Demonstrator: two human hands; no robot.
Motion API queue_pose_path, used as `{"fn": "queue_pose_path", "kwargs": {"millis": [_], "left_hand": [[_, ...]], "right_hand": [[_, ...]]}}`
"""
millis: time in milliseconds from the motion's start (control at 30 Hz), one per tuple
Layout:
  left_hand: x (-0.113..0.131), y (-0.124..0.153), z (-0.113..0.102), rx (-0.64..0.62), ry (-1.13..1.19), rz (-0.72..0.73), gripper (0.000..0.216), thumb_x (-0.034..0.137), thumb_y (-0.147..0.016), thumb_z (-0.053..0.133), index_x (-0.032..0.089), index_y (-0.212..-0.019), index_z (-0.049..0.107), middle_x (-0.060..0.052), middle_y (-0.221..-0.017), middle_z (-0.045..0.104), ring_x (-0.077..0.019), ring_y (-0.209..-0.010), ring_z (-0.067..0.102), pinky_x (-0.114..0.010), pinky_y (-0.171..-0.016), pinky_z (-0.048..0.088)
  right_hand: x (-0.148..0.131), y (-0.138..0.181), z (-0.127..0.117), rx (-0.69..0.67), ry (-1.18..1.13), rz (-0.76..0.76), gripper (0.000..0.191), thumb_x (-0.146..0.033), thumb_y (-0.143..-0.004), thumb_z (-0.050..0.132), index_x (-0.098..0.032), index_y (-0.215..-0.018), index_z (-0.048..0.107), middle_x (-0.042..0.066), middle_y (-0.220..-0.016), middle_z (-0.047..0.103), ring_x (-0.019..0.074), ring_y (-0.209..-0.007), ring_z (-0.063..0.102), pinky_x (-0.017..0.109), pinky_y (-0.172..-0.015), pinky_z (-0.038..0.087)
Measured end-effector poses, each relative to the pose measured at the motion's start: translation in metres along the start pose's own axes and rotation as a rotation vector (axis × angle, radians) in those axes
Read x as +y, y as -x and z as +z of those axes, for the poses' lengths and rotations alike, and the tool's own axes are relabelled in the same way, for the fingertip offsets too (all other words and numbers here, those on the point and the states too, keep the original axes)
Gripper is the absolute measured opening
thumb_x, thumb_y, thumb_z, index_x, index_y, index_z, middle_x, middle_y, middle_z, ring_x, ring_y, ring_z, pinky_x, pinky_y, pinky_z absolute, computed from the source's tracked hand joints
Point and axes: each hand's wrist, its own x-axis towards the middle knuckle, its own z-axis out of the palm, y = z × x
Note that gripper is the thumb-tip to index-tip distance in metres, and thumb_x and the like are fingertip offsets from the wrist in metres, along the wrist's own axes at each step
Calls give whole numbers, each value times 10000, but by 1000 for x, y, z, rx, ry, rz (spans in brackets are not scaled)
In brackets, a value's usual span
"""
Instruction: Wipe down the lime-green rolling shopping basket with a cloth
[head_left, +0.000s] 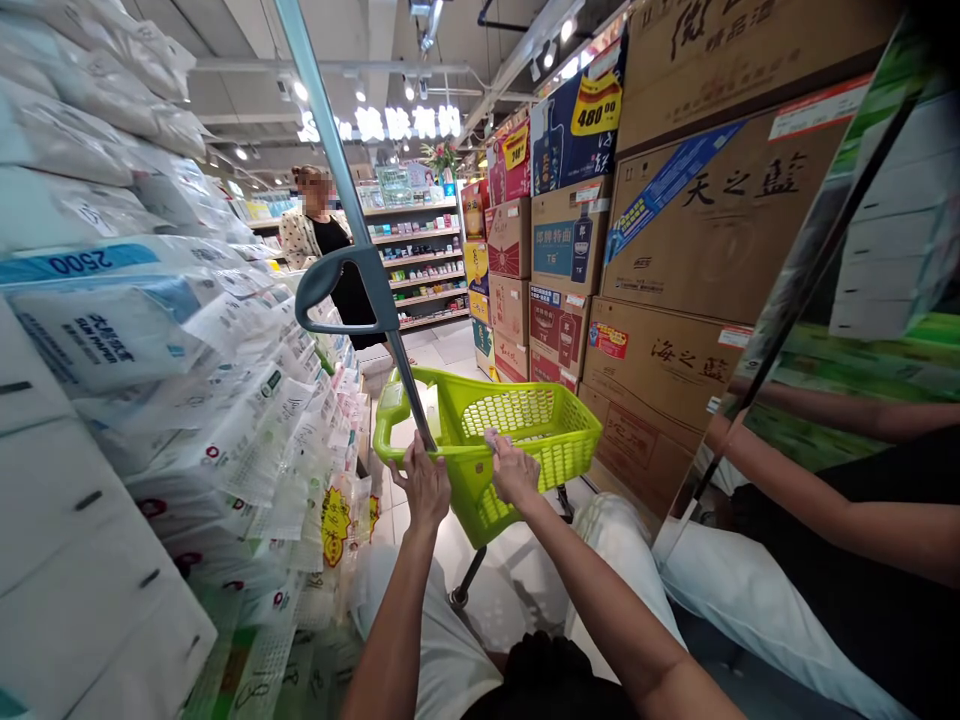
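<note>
A lime-green wheeled shopping basket (540, 420) stands on the tiled floor just ahead of my knees. Its grey pull handle (352, 270) rises up and to the left on a metal rod. My left hand (424, 485) is closed around the base of that rod at the basket's near rim. My right hand (514, 470) rests on the near rim with fingers curled and pinches a small pale thing I cannot make out. The basket looks empty inside.
Stacked white plastic-wrapped packs (135, 330) fill the left side. Brown liquor cartons (660, 250) are piled on the right. A mirrored panel (847, 300) at the right shows my arms reflected. A person (322, 240) stands farther down the aisle by shelves (420, 260).
</note>
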Motion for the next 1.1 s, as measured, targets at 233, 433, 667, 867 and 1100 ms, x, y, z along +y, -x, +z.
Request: {"fn": "queue_pose_path", "kwargs": {"millis": [233, 433, 667, 867, 1100], "left_hand": [[9, 1, -2, -10, -2, -14, 658, 376, -1029, 270, 105, -1629, 282, -211, -1492, 565, -311, -1484, 390, -639, -1266, 98], [14, 7, -8, -33, -2, -21, 647, 369, -1016, 314, 111, -1609, 324, -211, -1465, 585, -322, -1481, 375, -630, -1276, 44], [31, 14, -8, -58, 37, -48, 644, 405, -1034, 297, 100, -1600, 320, -219, -1480, 532, -299, -1511, 326, -570, -1298, 31], [33, 14, -8, -96, 71, -71, 645, 478, -1054, 269, 134, -1599, 300, -211, -1517, 472, -283, -1549, 250, -580, -1294, 45], [27, 12, -12, -111, 57, -44, 650, 464, -1049, 257, 117, -1596, 300, -218, -1517, 482, -292, -1536, 269, -588, -1291, 8]], "right_hand": [[-24, 16, 1, -24, -48, -101, 520, -296, -1025, 418, -310, -1540, 479, 95, -1178, 754, 237, -1002, 734, 338, -886, 526], [9, 10, -9, -42, 1, -3, 454, -296, -1027, 417, -317, -1442, 600, 91, -1176, 752, 244, -1027, 723, 357, -923, 528], [39, 4, -14, -21, 46, 62, 444, -256, -1018, 357, -242, -1345, 657, 110, -1177, 733, 243, -1002, 697, 360, -930, 516], [14, 11, -4, -73, -22, -118, 481, -377, -1043, 318, -281, -1470, 519, 86, -1243, 694, 276, -1076, 654, 433, -960, 507], [52, -7, -14, -62, 12, 48, 441, -309, -1017, 381, -267, -1406, 586, 110, -1228, 693, 273, -1085, 650, 424, -973, 487]]}}
